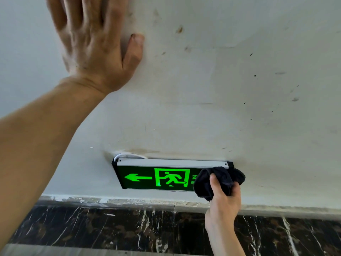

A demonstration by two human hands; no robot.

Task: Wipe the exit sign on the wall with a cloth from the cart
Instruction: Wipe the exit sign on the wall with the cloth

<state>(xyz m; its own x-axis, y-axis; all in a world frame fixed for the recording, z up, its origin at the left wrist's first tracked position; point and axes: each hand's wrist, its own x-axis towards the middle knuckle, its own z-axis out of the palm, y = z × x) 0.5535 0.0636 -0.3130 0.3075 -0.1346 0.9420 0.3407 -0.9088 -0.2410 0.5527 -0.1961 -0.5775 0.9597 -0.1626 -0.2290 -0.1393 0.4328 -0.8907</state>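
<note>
A right hand [224, 198] gripped a dark cloth [217, 180] against the exit sign [156, 177]; the left hand [92, 43] lay open-fingered on the wall [221, 98].

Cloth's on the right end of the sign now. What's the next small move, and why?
Probably sweep the right hand leftward along the sign's face. The dark cloth covers only the right end of the exit sign; the running figure and arrow lie uncovered to its left. The left hand is flat on the wall, which should steady the stroke.
</note>
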